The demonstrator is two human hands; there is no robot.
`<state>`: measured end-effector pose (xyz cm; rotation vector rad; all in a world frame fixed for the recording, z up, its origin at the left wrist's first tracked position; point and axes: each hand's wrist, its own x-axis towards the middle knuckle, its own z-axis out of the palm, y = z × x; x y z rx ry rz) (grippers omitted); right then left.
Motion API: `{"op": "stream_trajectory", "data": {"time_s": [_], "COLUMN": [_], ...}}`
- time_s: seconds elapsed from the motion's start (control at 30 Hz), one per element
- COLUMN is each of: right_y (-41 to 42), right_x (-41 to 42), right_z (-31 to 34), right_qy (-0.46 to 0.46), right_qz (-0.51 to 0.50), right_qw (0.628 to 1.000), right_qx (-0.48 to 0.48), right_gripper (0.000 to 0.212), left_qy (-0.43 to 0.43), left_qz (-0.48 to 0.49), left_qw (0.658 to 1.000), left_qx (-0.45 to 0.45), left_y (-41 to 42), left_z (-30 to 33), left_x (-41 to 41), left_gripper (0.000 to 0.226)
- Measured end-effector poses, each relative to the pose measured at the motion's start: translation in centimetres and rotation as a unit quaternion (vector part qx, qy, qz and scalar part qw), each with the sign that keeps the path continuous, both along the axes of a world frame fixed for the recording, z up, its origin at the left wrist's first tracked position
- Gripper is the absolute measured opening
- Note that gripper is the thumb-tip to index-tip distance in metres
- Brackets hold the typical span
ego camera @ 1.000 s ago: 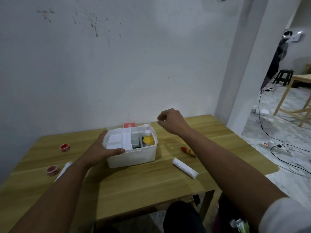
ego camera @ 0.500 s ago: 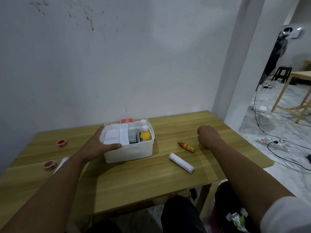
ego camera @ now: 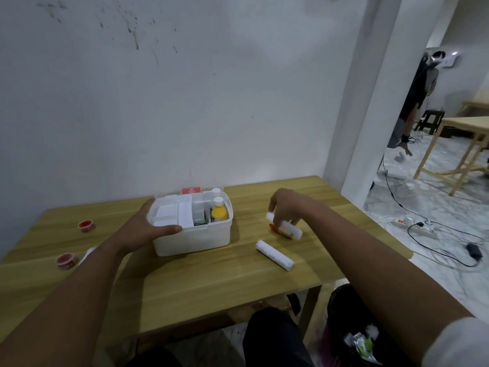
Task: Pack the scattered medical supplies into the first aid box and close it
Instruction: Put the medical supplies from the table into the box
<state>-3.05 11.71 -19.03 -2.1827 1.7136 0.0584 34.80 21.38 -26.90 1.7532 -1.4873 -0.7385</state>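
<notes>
Head camera looks down at a wooden table [ego camera: 201,282] with the white first aid box [ego camera: 193,239] on it, near the wall. The box is open. Inside it, on the right side, stands a yellow bottle [ego camera: 219,211] with a white cap. My left hand [ego camera: 148,229] holds the left side of the box, with my thumb lying over the front rim. Right of the box, my right hand [ego camera: 287,207] has its fingers curled down on a white tube [ego camera: 284,225] that lies across a small orange thing [ego camera: 277,230]. Just in front of that lies a white roll [ego camera: 275,255], touched by nothing. Left of the box sit two little red cups [ego camera: 86,225], well apart from it.
</notes>
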Motion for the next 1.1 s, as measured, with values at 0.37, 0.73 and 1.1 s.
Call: {"op": "stream_trajectory", "data": {"time_s": [0.37, 0.73, 1.1], "right_y": [2.9, 3.3, 2.1], "right_x": [3.8, 5.0, 9.1], "right_z": [-3.5, -2.0, 2.1], "right_qy": [0.136, 0.097, -0.410], "right_qz": [0.074, 0.104, 0.040], "right_qw": [0.986, 0.990, 0.900], "right_qx": [0.066, -0.022, -0.143], "right_gripper": [0.062, 0.045, 0.050], "left_qy": [-0.001, -0.005, -0.007], "left_qz": [0.000, 0.003, 0.004], "left_qw": [1.000, 1.000, 1.000], "left_qx": [0.004, -0.004, 0.004], "left_y": [-0.4, -0.7, -0.7], "left_z": [-0.4, -0.9, -0.7], "left_x": [0.4, 0.7, 0.5], "left_gripper": [0.143, 0.144, 0.146]}}
